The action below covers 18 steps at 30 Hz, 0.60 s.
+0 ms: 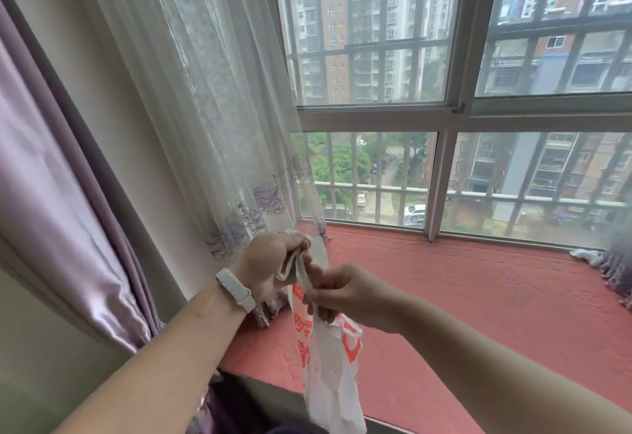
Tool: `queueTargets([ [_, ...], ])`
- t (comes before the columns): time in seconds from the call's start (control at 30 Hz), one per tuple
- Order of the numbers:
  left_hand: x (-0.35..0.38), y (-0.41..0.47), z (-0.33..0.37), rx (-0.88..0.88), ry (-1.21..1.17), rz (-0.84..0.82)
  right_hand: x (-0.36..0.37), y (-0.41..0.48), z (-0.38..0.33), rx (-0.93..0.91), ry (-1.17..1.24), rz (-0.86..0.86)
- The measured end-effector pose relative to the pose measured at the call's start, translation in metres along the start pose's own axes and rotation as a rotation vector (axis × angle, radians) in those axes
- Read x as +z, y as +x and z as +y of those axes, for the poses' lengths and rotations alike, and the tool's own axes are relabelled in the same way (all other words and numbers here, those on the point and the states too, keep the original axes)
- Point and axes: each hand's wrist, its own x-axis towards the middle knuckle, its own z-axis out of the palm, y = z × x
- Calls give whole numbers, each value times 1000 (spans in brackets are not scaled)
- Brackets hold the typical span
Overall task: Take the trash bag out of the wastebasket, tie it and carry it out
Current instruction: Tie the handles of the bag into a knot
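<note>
A white plastic trash bag [330, 368] with orange-red print hangs in front of me, above the edge of a red window seat. My left hand [270, 264], with a white band on its wrist, grips the bag's handles at the top. Just below it, my right hand [345, 293] pinches the twisted neck of the bag. The bag's lower end dangles free and looks nearly flat. No wastebasket is in view.
A red quilted cushion [478, 296] covers the bay-window seat. Large barred windows [455, 112] stand behind it. A sheer white curtain [205, 125] and a purple drape [51, 211] hang on the left. White cloth [586, 256] lies at the far right.
</note>
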Motion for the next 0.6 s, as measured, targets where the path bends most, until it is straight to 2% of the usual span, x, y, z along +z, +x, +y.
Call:
queueTargets([
  [0.2, -23, -4, 11, 63, 260, 128, 2, 2, -14, -168, 60, 146],
  [0.33, -19, -14, 16, 94, 547, -35, 5, 11, -34, -217, 124, 200],
  [0.4, -10, -26, 21, 162, 643, -138, 9, 16, -47, -235, 44, 228],
  [0.47, -4, -35, 26, 213, 647, -225, 10, 23, -59, -275, -95, 350],
  [0.53, -3, -41, 29, 214, 578, -276, 7, 32, -71, -313, -137, 455],
  [0.6, -5, -44, 34, 209, 546, -302, 4, 39, -83, -294, -167, 449],
])
